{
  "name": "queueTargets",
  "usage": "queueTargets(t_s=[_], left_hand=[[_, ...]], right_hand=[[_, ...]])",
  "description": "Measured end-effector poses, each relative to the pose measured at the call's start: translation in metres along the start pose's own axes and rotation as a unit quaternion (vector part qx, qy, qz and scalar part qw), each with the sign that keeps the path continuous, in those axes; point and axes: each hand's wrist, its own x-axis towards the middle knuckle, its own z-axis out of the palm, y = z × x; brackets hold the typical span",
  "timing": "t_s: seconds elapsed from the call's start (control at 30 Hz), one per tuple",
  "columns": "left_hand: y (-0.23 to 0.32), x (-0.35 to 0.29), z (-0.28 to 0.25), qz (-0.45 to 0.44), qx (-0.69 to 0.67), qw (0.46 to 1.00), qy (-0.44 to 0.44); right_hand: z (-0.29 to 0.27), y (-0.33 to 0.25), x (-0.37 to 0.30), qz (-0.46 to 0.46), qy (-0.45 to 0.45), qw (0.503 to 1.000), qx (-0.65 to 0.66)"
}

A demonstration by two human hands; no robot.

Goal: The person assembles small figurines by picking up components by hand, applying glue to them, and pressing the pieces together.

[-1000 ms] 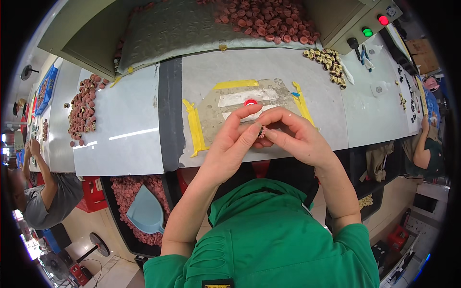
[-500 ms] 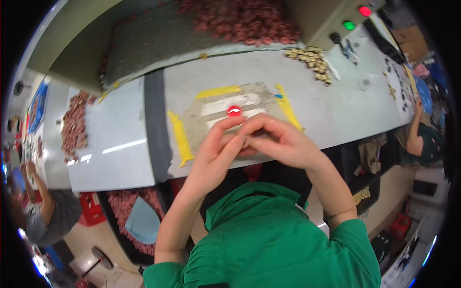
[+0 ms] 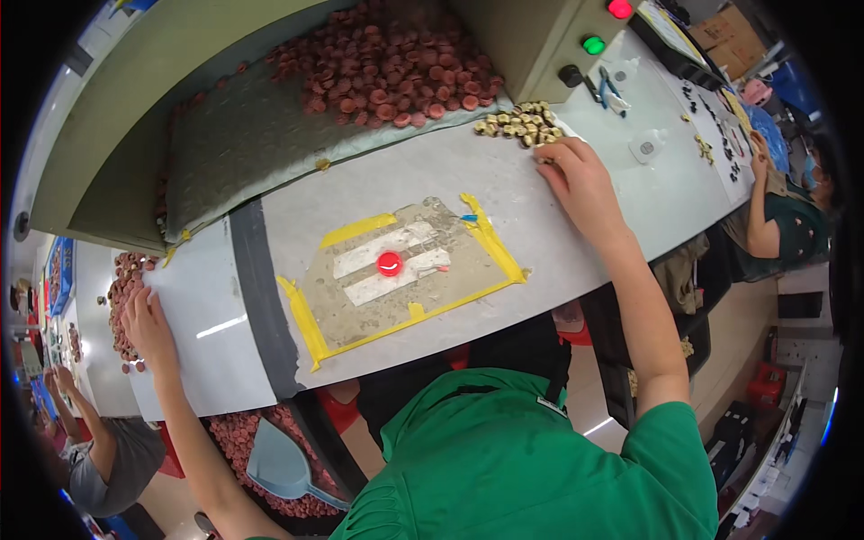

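Note:
At the left of the table my left hand (image 3: 151,326) lies at the edge of a pile of dull red round pieces (image 3: 121,286), its fingers apart. My right hand (image 3: 578,184) reaches far right, thumb and fingers bent at the edge of a small heap of gold-coloured pieces (image 3: 517,124). Whether a piece is between those fingertips is unclear. Between the hands, a bright red round piece (image 3: 389,264) sits on a worn grey board (image 3: 387,301) with white strips and yellow tape around it.
Behind the board a machine opening holds many red caps (image 3: 396,76) on a grey belt (image 3: 234,148). Red and green buttons (image 3: 593,45) and pliers (image 3: 612,94) are at the right. Below the table, a blue-grey scoop (image 3: 279,463) lies in a bin of red pieces. Co-workers sit at both sides.
My hands were together over the board's near edge. They have parted: the left has gone to the red pile, the right to the gold heap. The view has shifted too.

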Motion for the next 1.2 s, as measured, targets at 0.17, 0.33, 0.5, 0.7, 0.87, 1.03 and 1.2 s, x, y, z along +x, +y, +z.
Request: queueTargets(t_s=[0.17,0.33,0.5,0.7,0.87,1.03,1.2], left_hand=[[0.099,0.038,0.006,0.06,-0.185,0.98,0.041],[0.225,0.081,0.019,0.086,-0.384,0.918,-0.05],[0.289,0.115,0.047,0.07,-0.449,0.889,-0.053],[0.264,0.102,0.036,0.069,-0.475,0.874,-0.079],[0.228,0.046,-0.034,-0.146,-0.688,0.663,-0.258],[0.227,-0.035,-0.068,-0.257,-0.857,0.34,-0.291],[0.241,-0.073,-0.065,-0.266,-0.891,0.246,-0.273]], right_hand=[[0.004,-0.005,-0.002,0.017,-0.018,0.999,-0.029],[-0.007,-0.065,-0.009,0.139,-0.14,0.976,0.096],[-0.001,-0.062,-0.015,0.11,-0.155,0.967,0.171],[0.002,-0.06,-0.012,0.027,-0.141,0.984,0.102],[0.005,-0.053,-0.014,0.025,-0.139,0.985,0.098],[0.001,-0.064,-0.011,-0.005,-0.163,0.984,0.077],[0.002,-0.071,-0.011,0.059,-0.209,0.973,0.079]])
